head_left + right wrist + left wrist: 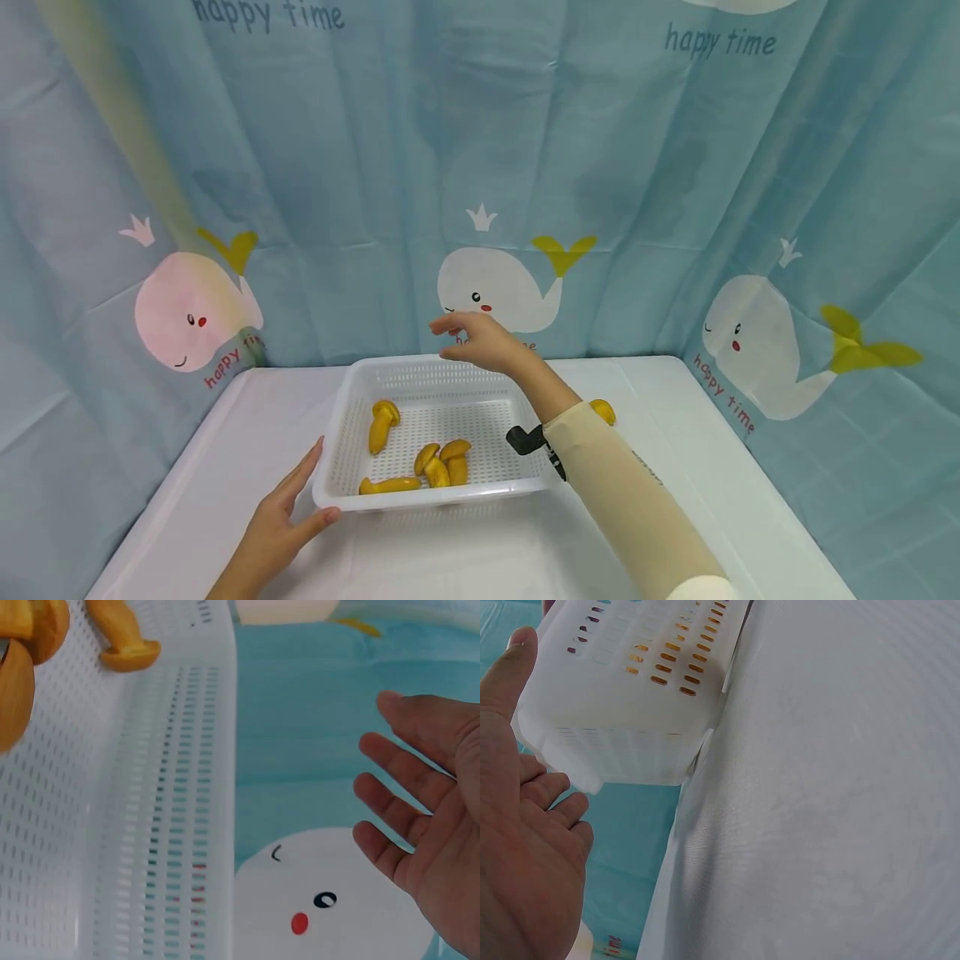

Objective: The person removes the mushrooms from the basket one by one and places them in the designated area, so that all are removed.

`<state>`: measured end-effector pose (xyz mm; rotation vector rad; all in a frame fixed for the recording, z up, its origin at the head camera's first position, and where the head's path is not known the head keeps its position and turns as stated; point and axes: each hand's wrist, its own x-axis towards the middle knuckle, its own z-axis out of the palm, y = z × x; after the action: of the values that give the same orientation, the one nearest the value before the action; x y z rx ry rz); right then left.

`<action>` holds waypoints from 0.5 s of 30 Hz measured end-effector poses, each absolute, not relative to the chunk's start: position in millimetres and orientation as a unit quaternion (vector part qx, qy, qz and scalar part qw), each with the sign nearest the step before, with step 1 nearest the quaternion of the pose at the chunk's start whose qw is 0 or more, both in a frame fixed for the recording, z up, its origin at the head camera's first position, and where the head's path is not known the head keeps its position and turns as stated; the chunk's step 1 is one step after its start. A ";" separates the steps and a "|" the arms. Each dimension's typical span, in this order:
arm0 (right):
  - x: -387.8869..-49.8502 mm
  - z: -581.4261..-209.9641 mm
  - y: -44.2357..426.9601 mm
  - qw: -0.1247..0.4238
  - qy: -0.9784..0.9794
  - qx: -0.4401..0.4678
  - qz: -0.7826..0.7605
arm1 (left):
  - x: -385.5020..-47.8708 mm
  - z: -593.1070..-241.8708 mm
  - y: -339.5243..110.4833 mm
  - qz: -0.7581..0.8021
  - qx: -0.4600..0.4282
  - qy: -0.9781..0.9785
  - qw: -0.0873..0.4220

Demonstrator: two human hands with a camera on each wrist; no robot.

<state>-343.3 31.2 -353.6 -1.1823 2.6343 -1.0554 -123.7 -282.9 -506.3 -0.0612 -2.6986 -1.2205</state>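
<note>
A white plastic basket (495, 492) with slotted sides holds several yellow-brown mushrooms, among them one lying at the left (382, 427) and a pair near the front (453, 462). At the basket's front left corner is my left hand (273, 525), fingers extended along the side and thumb by the front rim; firm contact cannot be made out. My right hand (483, 340) hovers above the back rim with fingers apart and nothing in it. In the right wrist view that hand (427, 795) appears clear of the basket wall (180, 787).
Right of the basket, another yellow-brown mushroom (602, 411) lies partly hidden behind the right sleeve (622, 492). The white table (262, 417) carries the basket. A blue curtain (345, 208) printed with whales encloses the back and sides.
</note>
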 end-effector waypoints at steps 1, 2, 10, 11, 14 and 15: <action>-342.9 -354.8 27.2 0.034 0.857 -0.385 -0.340 | -123.6 -506.5 -282.9 -0.411 -0.021 -0.907 0.090; -342.9 -356.6 23.1 0.034 0.858 -0.385 -0.337 | -123.5 -506.7 -283.0 -0.412 -0.022 -0.907 0.091; -345.1 -374.5 -6.2 0.050 0.863 -0.385 -0.324 | -123.7 -506.5 -281.8 -0.408 -0.018 -0.908 0.092; -345.4 -377.2 -9.5 0.054 0.862 -0.385 -0.327 | -123.6 -506.6 -281.9 -0.409 -0.019 -0.908 0.093; -345.9 -385.9 -18.6 0.069 0.860 -0.381 -0.332 | -123.1 -507.6 -282.8 -0.411 -0.025 -0.906 0.098; -345.9 -389.1 -21.5 0.074 0.860 -0.380 -0.333 | -122.7 -508.2 -283.2 -0.412 -0.028 -0.905 0.099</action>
<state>-345.9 -21.5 -389.1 -1.1400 2.5808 -0.9985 -122.7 -283.2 -508.2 -0.0815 -2.6771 -1.2182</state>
